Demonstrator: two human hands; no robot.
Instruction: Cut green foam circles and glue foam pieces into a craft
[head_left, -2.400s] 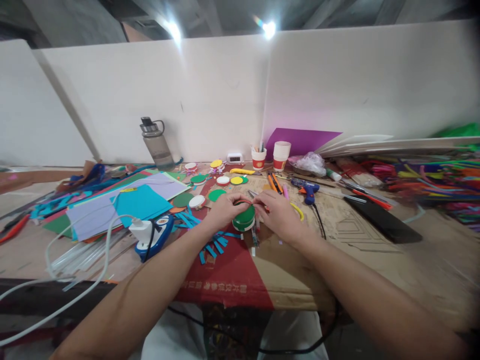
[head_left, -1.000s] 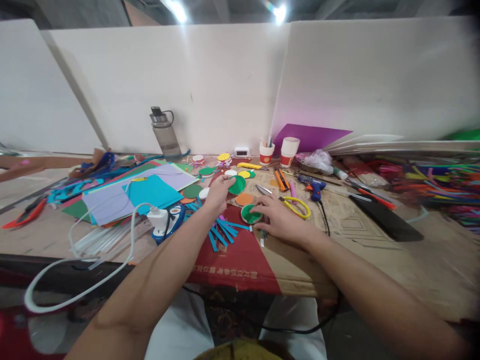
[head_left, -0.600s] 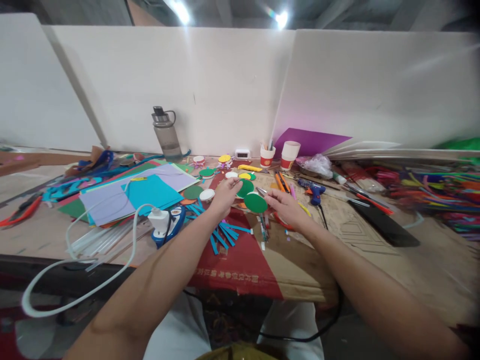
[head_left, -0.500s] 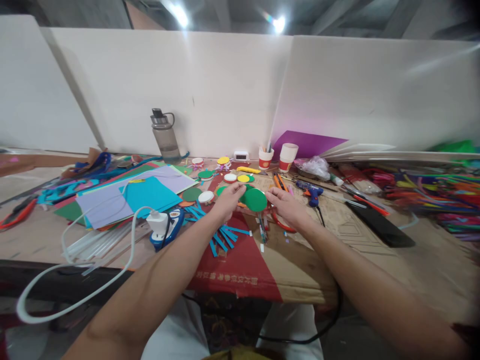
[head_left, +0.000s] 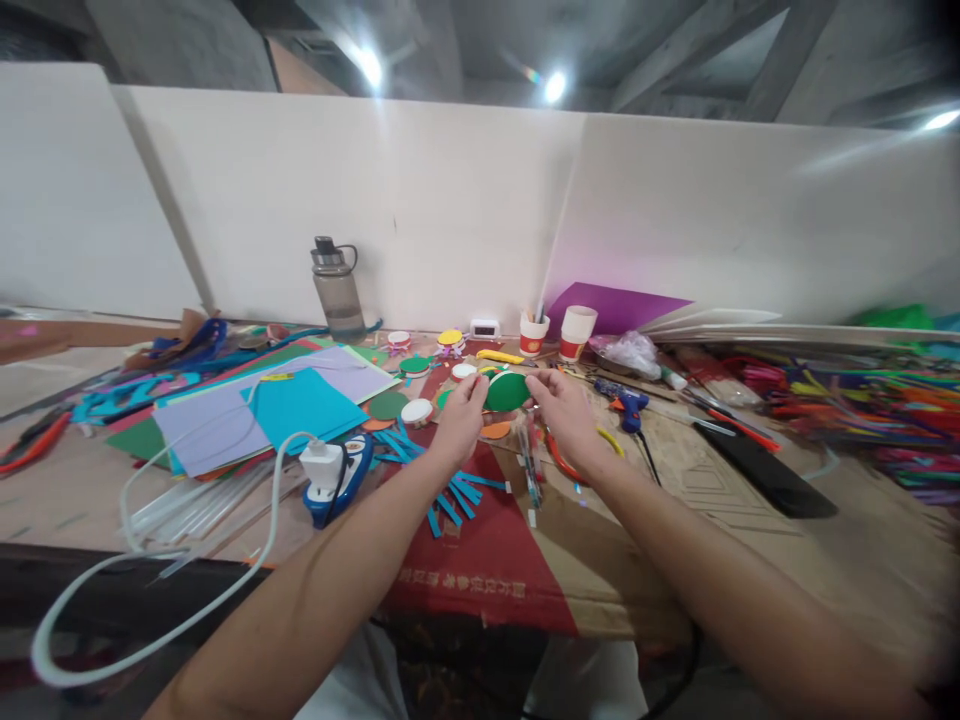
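Between my two hands, a green paper disc [head_left: 508,392] is tilted up above the table, a thin pale edge showing along its top. Fingers of my left hand [head_left: 463,415] pinch its left side. My right hand [head_left: 564,412] grips the right edge with thumb and fingers. Just beyond lie a white disc [head_left: 464,371] and a yellow craft knife [head_left: 500,357]. An orange disc [head_left: 495,430] rests below the green one. Blue paper strips [head_left: 457,492] fan out beside my left forearm. Pens [head_left: 529,465] lie below the disc, near red-handled scissors [head_left: 559,458] partly behind my right hand.
Coloured paper sheets [head_left: 300,405] and a blue power strip [head_left: 341,485] with a white cable lie left. A water bottle [head_left: 339,295] stands behind. Paper cups [head_left: 577,333] stand at the back. A blue glue gun [head_left: 628,402] and a black phone-like slab [head_left: 765,470] lie right.
The green disc has turned from nearly facing me to a steeper tilt, with its pale edge now showing. Both hands have come slightly closer together. The camera view has tipped upward a little.
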